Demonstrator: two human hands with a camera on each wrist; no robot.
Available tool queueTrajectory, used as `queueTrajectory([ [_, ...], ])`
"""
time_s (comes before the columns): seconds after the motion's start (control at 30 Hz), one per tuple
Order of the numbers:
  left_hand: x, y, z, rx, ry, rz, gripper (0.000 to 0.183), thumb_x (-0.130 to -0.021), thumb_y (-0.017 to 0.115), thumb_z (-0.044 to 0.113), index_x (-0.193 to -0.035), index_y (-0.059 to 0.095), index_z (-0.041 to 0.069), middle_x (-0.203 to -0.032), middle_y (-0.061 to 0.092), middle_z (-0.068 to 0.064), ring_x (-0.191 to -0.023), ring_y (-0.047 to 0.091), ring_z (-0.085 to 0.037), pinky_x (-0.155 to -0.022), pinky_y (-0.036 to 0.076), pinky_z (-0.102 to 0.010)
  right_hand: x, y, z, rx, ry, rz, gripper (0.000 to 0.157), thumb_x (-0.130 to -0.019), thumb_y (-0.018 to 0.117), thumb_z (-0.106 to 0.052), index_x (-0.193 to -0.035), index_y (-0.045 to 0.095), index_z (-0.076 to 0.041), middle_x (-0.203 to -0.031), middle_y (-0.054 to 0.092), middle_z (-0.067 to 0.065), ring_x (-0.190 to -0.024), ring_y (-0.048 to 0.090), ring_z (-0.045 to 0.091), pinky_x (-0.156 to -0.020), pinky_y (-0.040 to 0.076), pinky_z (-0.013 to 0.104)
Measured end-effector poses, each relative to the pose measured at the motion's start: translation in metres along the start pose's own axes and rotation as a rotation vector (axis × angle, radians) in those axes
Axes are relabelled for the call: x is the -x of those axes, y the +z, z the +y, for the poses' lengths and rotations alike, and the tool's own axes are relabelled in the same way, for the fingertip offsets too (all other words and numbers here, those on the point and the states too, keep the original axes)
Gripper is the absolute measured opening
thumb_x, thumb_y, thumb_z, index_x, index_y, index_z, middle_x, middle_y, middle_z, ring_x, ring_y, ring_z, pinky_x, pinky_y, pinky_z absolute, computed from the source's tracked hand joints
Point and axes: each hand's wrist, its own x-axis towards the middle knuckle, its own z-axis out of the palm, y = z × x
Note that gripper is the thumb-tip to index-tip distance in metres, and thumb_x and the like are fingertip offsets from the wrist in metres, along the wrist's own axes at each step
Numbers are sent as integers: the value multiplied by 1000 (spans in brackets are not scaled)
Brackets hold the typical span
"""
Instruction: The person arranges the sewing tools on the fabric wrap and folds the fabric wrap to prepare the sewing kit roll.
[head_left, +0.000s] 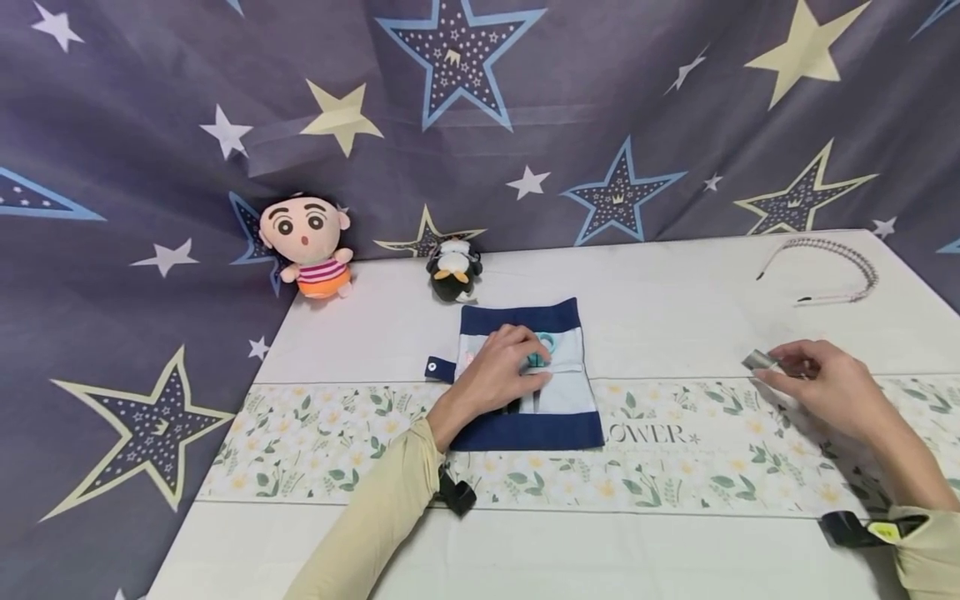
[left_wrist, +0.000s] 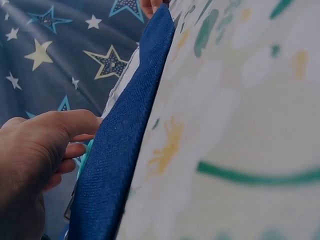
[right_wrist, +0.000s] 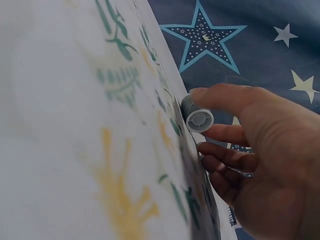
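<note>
Between the thumb and fingers of my right hand (head_left: 832, 383) is a small grey-green thread spool (head_left: 763, 361), held just over the right part of the table. Its round, hollow white end (right_wrist: 199, 121) faces the right wrist camera. My left hand (head_left: 498, 367) lies over an unfolded fabric pouch (head_left: 525, 432), navy at both ends and pale blue inside. Beneath its fingers shows a teal item (head_left: 546, 342) with a loop, partly covered. Thumb and forefinger stand apart there. Dark items in the pouch are mostly hidden by the hand.
A snap strap (head_left: 439, 368) sticks out from the pouch's left side. Behind it sit a penguin plush (head_left: 454, 271) and a doll (head_left: 307, 242) in a striped top. A headband (head_left: 862, 262) lies at the back right. A starry curtain (head_left: 525, 117) borders the white table (head_left: 675, 550).
</note>
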Motion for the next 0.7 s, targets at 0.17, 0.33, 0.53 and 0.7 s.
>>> queueTrajectory([
  [0.17,-1,1,1,-3,5,-5,16,-96,77,24,-108,77,15,-117,63,-5,-111,54,-26,-96,43,-44,2,3,0,19,-4,15,44,-96,76,-28,-117,63,8,-102,62,20,-85,56,29,-61,44,32],
  [0.33,-2,2,1,5,13,-12,15,-96,76,24,-108,77,14,-118,64,-6,-112,54,-27,-98,43,-45,3,6,1,30,-12,53,37,-97,75,-23,-114,64,7,-100,60,19,-82,54,27,-57,42,29],
  [0.53,-2,3,1,9,15,-14,15,-96,76,23,-107,77,14,-118,63,-6,-113,54,-27,-100,42,-45,4,8,0,-27,-19,61,35,-98,74,-23,-119,65,4,-104,68,23,-84,61,6,-60,46,21],
  [0.7,-1,3,1,-6,22,-4,13,-96,76,22,-106,77,15,-117,63,-6,-112,54,-26,-99,42,-44,1,11,-10,-101,-61,97,32,-99,72,-19,-121,66,4,-108,68,25,-84,47,-22,-66,44,8],
])
